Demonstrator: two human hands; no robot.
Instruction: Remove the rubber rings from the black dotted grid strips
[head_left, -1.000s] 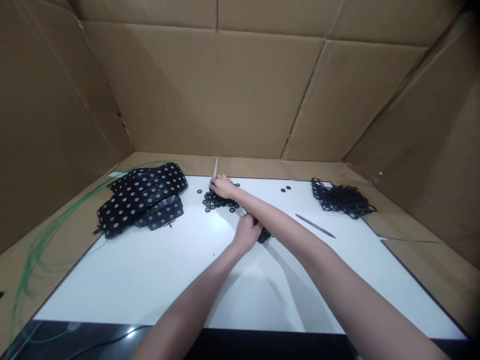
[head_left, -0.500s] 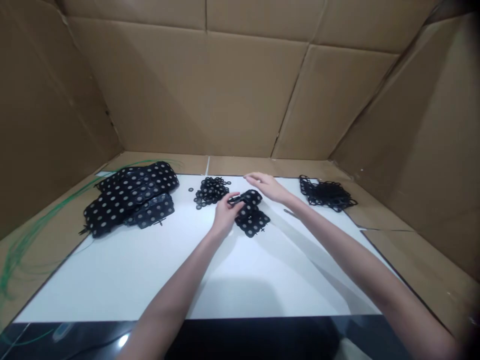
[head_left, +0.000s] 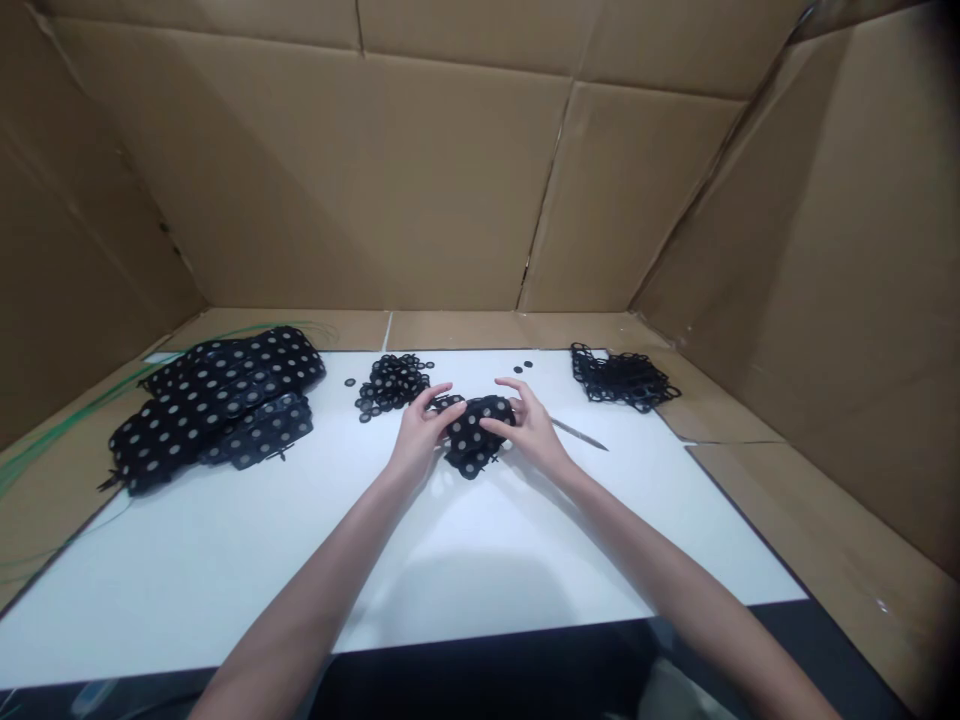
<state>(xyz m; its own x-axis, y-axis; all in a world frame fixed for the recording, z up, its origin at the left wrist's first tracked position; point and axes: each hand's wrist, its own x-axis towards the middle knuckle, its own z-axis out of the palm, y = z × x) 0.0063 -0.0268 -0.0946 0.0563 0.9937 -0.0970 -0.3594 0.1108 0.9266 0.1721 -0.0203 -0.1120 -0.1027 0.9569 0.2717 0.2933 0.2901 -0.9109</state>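
A black sheet with pale round dots is bunched between my hands, just above the white board. My left hand pinches its left edge between thumb and fingers. On the other side, my right hand grips it with the thumb in front and the fingers behind. The sheet's lower corner hangs down, and a small cross-shaped bit shows at its edge. Just left of my left hand lies a pile of small black rings. A thin pointed tool rests to the right of my right hand.
At the left lies a stack of larger black dotted sheets. Thin green strands trail beside it. A heap of black loop-shaped frames sits at the right. Two small black discs lie near the back edge. Cardboard walls surround the white board.
My right hand has come down and taken hold of the dotted sheet, which my left hand kept holding. Two small discs and the pointed tool now show more plainly. The view has shifted slightly.
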